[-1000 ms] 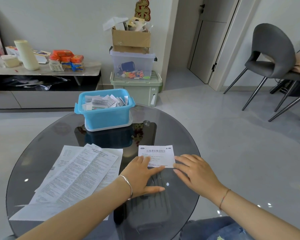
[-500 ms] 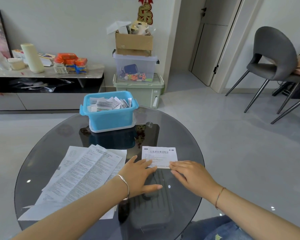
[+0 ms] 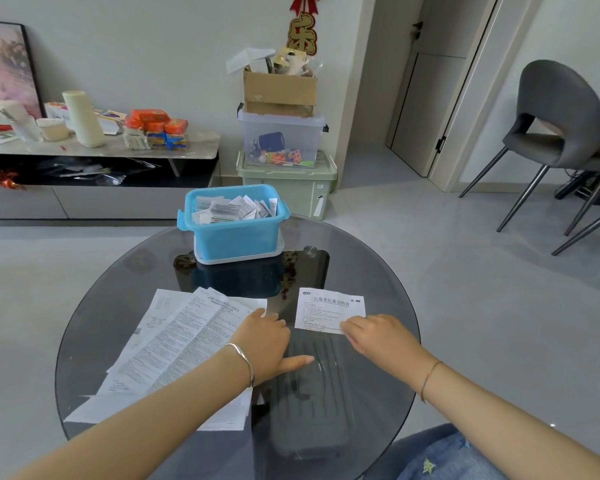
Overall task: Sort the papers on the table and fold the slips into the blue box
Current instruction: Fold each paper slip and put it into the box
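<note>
The left grip (image 3: 267, 341) has slid off the slip (image 3: 329, 308) toward 9 o'clock. It lies flat, thumb out, holding nothing, fingertips (image 3: 271, 317) by the big papers (image 3: 187, 341). The right grip (image 3: 378, 337) stays flat, fingertips (image 3: 349, 328) on the slip's near edge. The slip lies on the desk (image 3: 84, 323), at 5 o'clock from the blue box (image 3: 234, 233). The left arm (image 3: 153, 420) hides some big papers.

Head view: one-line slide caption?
Right hand rests on a small slip on the glass table, left hand beside the paper stack, blue box behind.
</note>
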Demonstrator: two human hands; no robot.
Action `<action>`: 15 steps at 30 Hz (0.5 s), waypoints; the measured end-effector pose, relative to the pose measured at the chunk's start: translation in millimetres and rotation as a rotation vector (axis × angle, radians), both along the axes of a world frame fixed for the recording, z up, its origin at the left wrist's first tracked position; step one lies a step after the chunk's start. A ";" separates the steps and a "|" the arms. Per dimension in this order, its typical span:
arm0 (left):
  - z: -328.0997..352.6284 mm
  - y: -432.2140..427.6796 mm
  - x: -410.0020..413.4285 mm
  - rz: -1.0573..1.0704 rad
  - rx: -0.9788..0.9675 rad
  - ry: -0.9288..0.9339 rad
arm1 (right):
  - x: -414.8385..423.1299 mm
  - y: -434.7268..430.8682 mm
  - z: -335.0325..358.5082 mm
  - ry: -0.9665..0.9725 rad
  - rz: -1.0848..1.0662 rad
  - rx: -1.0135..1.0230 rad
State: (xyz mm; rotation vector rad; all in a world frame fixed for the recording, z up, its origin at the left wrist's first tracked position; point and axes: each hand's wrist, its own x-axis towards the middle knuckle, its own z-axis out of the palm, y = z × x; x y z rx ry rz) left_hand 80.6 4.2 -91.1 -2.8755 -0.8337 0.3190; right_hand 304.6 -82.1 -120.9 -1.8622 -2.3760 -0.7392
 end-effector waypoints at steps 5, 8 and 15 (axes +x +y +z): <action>10.8 8.6 12.7 0.339 -0.498 -0.564 | 0.6 2.7 4.3 0.057 0.135 0.177; 20.3 17.4 26.3 0.564 -0.862 -0.662 | -3.2 -3.6 18.3 0.263 0.206 0.316; 26.2 23.6 24.6 0.824 -1.489 -0.704 | -2.0 -11.3 41.6 0.491 0.255 0.511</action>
